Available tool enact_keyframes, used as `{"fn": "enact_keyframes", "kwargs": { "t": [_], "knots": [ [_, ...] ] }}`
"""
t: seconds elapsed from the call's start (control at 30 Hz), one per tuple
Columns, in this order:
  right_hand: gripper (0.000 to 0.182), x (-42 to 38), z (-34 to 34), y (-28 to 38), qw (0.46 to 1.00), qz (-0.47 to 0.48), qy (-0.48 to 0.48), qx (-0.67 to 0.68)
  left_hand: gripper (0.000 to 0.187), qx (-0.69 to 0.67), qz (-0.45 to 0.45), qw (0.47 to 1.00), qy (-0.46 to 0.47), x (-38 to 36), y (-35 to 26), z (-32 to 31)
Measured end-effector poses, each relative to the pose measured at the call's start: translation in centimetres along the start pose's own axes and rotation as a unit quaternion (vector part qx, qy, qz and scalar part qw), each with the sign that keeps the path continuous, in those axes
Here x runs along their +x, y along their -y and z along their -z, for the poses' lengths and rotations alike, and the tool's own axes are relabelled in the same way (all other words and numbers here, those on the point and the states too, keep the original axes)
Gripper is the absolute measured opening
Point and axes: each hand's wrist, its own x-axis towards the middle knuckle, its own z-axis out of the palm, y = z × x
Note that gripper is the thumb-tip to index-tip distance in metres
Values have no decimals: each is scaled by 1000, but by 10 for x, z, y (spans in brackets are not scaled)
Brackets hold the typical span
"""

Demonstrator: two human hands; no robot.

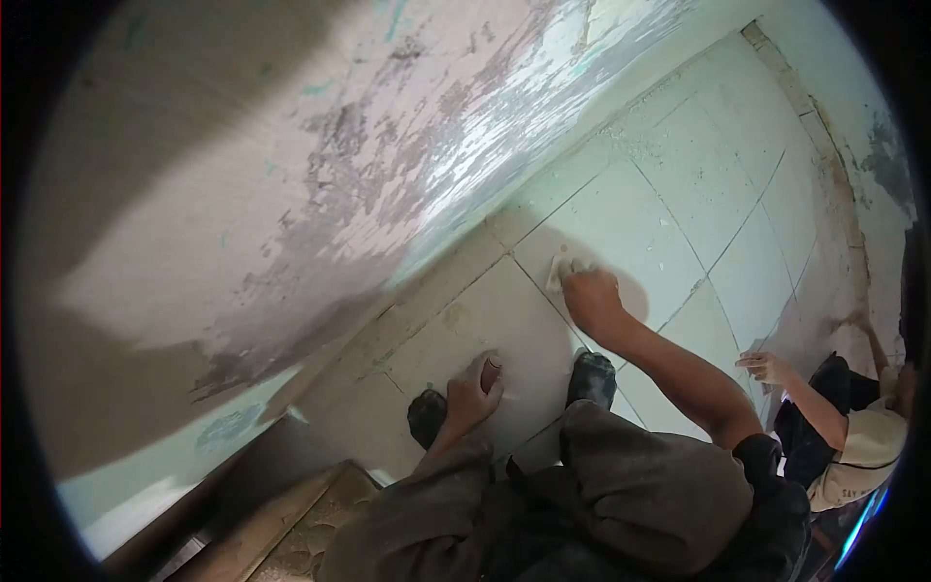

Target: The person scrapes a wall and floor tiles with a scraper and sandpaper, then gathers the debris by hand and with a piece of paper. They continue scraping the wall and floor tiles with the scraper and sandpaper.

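Observation:
My right hand (593, 296) is closed on a small pale flat piece (556, 274), whose exact kind I cannot make out. It is over the light floor tiles (679, 233), near a joint between them, and casts a shadow beside it. My left hand (471, 396) is down by my left shoe (427, 417), its fingers curled round a small reddish-brown piece (492, 371). What that piece is does not show clearly. My right shoe (592, 378) is on the tiles between the two hands.
A wall (388, 165) with patchy, peeling paint runs along the left. Another person (834, 417) crouches at the right, one hand (766, 369) reaching out low over the floor. A brown quilted item (310, 529) lies at the lower left. Small specks of debris dot the far tiles.

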Motion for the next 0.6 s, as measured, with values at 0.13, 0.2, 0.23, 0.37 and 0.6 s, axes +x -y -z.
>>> {"fn": "enact_keyframes", "kwargs": {
  "t": [0.13, 0.2, 0.23, 0.37, 0.6],
  "knots": [
    [19, 16, 2, -17, 997, -73, -4, -1, 46, -14, 18, 999, 25, 1, -8, 3],
    [10, -2, -4, -11, 999, -30, -22, 15, 46, 6, 11, 1000, 11, -1, -8, 2],
    [11, -12, -9, -2, 999, -27, -26, 13, 45, 24, 8, 1000, -4, -1, -10, 2],
    [11, -7, 1, -8, 1000, -8, -23, 13, 45, 1, -6, 1000, -7, 1, -9, 0],
    [11, 0, -4, -14, 999, -33, -16, 4, 44, 2, 5, 1000, -4, 2, -8, 3]
  ]
}}
